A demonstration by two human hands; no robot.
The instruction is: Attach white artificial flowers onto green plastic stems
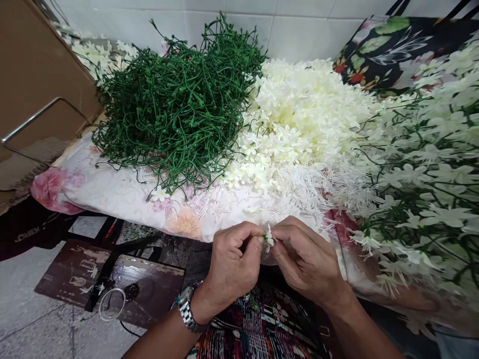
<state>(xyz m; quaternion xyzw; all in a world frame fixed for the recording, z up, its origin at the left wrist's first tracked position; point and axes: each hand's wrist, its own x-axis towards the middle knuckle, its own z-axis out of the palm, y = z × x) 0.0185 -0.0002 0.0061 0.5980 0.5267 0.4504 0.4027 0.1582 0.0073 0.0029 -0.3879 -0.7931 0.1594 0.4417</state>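
A small white artificial flower (268, 238) is pinched between my two hands, low in front of me at the cloth's near edge. My left hand (236, 262), with a metal watch on the wrist, grips the green base of the flower between thumb and forefinger. From the other side, the fingertips of my right hand (307, 257) close on the white petals. Beyond the hands lies a big heap of loose white petals (299, 119), with thin white stamens (310, 194) along its front. A tangled pile of green plastic stems (179, 104) is to its left.
Finished-looking white flower sprays (434, 189) crowd the right side. A floral cloth (134, 199) covers the work surface. At left stand a cardboard box (45, 70) and a metal wire bar (33, 119). A brown board (145, 284) lies lower left; a tiled wall (299, 30) closes the back.
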